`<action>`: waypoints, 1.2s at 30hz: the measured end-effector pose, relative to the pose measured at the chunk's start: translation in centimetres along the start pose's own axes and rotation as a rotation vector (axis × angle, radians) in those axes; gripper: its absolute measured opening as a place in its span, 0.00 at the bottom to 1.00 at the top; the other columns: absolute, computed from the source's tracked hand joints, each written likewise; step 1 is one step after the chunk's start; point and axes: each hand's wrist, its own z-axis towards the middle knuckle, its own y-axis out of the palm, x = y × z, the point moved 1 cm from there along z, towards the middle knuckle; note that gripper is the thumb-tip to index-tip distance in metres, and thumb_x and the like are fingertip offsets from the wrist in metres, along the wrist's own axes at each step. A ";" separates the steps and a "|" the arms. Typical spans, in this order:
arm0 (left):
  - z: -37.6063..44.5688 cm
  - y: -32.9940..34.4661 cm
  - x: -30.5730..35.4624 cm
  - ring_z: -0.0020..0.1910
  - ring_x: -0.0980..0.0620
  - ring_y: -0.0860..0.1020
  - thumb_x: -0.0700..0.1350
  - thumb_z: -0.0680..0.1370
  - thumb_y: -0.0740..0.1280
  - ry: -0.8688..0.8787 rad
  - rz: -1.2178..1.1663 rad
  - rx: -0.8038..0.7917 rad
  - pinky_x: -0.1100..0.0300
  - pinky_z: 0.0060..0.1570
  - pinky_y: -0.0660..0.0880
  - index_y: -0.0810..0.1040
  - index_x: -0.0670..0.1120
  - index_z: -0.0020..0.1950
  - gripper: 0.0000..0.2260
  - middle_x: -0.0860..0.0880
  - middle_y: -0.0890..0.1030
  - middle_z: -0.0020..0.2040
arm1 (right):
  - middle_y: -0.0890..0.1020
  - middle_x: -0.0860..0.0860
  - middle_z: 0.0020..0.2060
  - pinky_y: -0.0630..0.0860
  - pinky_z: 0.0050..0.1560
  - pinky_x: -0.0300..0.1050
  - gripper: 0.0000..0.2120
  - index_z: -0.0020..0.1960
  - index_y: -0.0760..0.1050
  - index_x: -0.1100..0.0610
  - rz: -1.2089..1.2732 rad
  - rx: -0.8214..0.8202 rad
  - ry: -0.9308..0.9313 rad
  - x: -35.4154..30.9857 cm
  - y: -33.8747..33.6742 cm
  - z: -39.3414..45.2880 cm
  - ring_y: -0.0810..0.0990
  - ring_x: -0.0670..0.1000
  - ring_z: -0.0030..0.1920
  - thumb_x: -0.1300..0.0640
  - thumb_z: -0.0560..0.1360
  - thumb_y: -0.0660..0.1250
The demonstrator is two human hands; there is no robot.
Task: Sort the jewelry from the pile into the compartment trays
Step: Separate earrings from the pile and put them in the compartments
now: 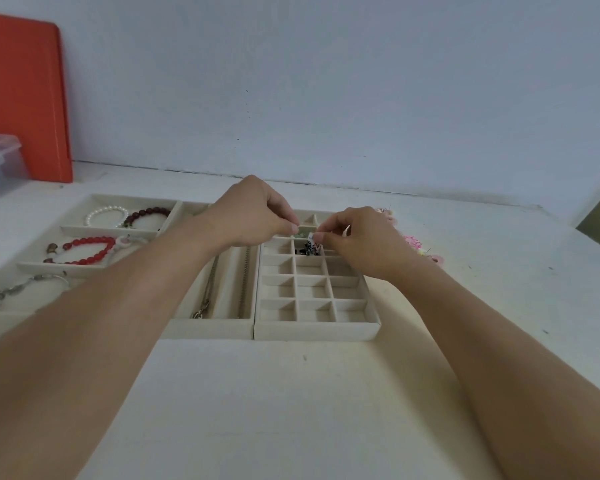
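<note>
A small jewelry piece (pixel 311 236), too tiny to identify, sits pinched between both hands above the far cells of the grid tray (pixel 314 299). The left hand (pixel 253 213) has its grip clamped on one end, the right hand (pixel 357 237) on the other. A dark patterned item (pixel 309 247) lies in a cell just below. The pile (pixel 413 242) shows behind the right hand. Left of the grid tray, 2 trays hold chains (pixel 210 289) and bracelets (pixel 87 251) on the desk (pixel 291 393).

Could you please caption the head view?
Both hands, left hand and right hand, pinch small jewelry over the beige grid compartment tray.
</note>
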 end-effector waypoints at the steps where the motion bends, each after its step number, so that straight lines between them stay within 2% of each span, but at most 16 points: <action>1: 0.0 0.1 0.0 0.52 0.57 0.82 0.46 0.71 0.78 -0.004 0.011 -0.010 0.54 0.60 0.77 0.87 0.52 0.42 0.02 0.55 0.86 0.45 | 0.82 0.53 0.41 0.70 0.37 0.40 0.07 0.44 0.83 0.49 -0.008 -0.009 0.009 0.0 0.1 0.0 0.74 0.46 0.35 0.47 0.77 0.71; 3: -0.1 0.3 0.0 0.51 0.56 0.82 0.47 0.71 0.79 -0.014 0.030 -0.029 0.57 0.56 0.78 0.87 0.52 0.42 0.03 0.55 0.86 0.44 | 0.82 0.50 0.39 0.70 0.35 0.39 0.07 0.43 0.82 0.49 -0.013 -0.013 0.028 -0.1 0.3 0.1 0.75 0.45 0.34 0.47 0.77 0.70; 6: -0.2 1.0 0.2 0.41 0.56 0.80 0.50 0.69 0.80 -0.020 0.066 -0.035 0.62 0.42 0.74 0.87 0.51 0.41 0.05 0.56 0.82 0.37 | 0.79 0.45 0.34 0.66 0.32 0.37 0.07 0.44 0.82 0.49 0.031 0.025 0.061 -0.1 0.4 0.1 0.72 0.40 0.28 0.48 0.78 0.70; 8: -0.3 1.6 0.2 0.38 0.58 0.78 0.52 0.69 0.80 -0.030 0.082 -0.007 0.63 0.38 0.71 0.86 0.50 0.41 0.07 0.55 0.81 0.35 | 0.80 0.43 0.35 0.66 0.34 0.37 0.07 0.46 0.83 0.51 0.102 0.065 0.084 -0.2 0.3 0.2 0.74 0.39 0.30 0.48 0.78 0.70; 11: -0.3 2.3 0.0 0.36 0.57 0.78 0.52 0.69 0.80 -0.045 0.092 0.039 0.62 0.38 0.71 0.85 0.50 0.39 0.08 0.55 0.81 0.33 | 0.81 0.42 0.37 0.68 0.37 0.36 0.09 0.48 0.84 0.52 0.165 0.089 0.107 -0.2 0.3 0.1 0.77 0.38 0.36 0.48 0.77 0.71; 15: -0.1 2.7 -0.3 0.39 0.54 0.81 0.50 0.69 0.80 -0.036 0.141 0.060 0.61 0.40 0.74 0.84 0.51 0.39 0.07 0.54 0.81 0.35 | 0.75 0.38 0.23 0.62 0.27 0.31 0.08 0.46 0.84 0.51 0.149 0.080 0.139 -0.1 0.5 0.0 0.72 0.36 0.23 0.47 0.77 0.71; 18: 0.0 2.4 -0.1 0.43 0.56 0.81 0.53 0.71 0.78 -0.039 0.117 0.045 0.61 0.42 0.74 0.85 0.52 0.37 0.07 0.55 0.83 0.37 | 0.71 0.39 0.18 0.61 0.25 0.33 0.08 0.43 0.84 0.51 0.169 0.081 0.148 -0.3 0.5 -0.1 0.69 0.39 0.20 0.48 0.76 0.71; 21: -0.2 2.4 0.2 0.42 0.57 0.80 0.56 0.67 0.80 -0.041 0.095 0.002 0.61 0.43 0.75 0.85 0.51 0.37 0.10 0.55 0.83 0.37 | 0.70 0.40 0.17 0.60 0.23 0.31 0.08 0.42 0.85 0.51 0.181 0.078 0.153 -0.5 0.3 -0.3 0.68 0.40 0.19 0.49 0.76 0.71; 24: -0.2 2.6 -0.1 0.38 0.54 0.80 0.51 0.67 0.81 -0.058 0.129 0.018 0.61 0.40 0.74 0.85 0.50 0.38 0.08 0.54 0.81 0.34 | 0.70 0.40 0.16 0.60 0.22 0.30 0.08 0.45 0.85 0.52 0.180 0.073 0.162 -0.5 0.3 -0.3 0.69 0.40 0.18 0.48 0.76 0.72; 26: -0.1 2.3 -0.3 0.38 0.54 0.79 0.49 0.68 0.80 -0.081 0.152 0.029 0.62 0.39 0.72 0.85 0.50 0.38 0.06 0.54 0.81 0.34 | 0.70 0.40 0.16 0.61 0.25 0.34 0.08 0.45 0.85 0.52 0.174 0.070 0.161 -0.6 0.3 -0.3 0.69 0.40 0.18 0.48 0.76 0.72; 30: 0.0 2.0 -0.6 0.39 0.54 0.79 0.50 0.70 0.79 -0.108 0.203 0.043 0.61 0.38 0.70 0.84 0.51 0.37 0.06 0.54 0.81 0.35 | 0.70 0.41 0.16 0.62 0.27 0.37 0.08 0.45 0.85 0.52 0.180 0.072 0.163 -0.5 0.3 -0.4 0.68 0.40 0.18 0.48 0.76 0.72; 36: 0.0 2.1 -0.6 0.42 0.55 0.79 0.51 0.70 0.79 -0.113 0.233 0.047 0.60 0.42 0.73 0.84 0.52 0.37 0.06 0.55 0.81 0.37 | 0.73 0.41 0.19 0.64 0.28 0.37 0.07 0.42 0.84 0.51 0.083 0.022 0.163 -0.3 0.5 -0.2 0.70 0.39 0.20 0.48 0.74 0.74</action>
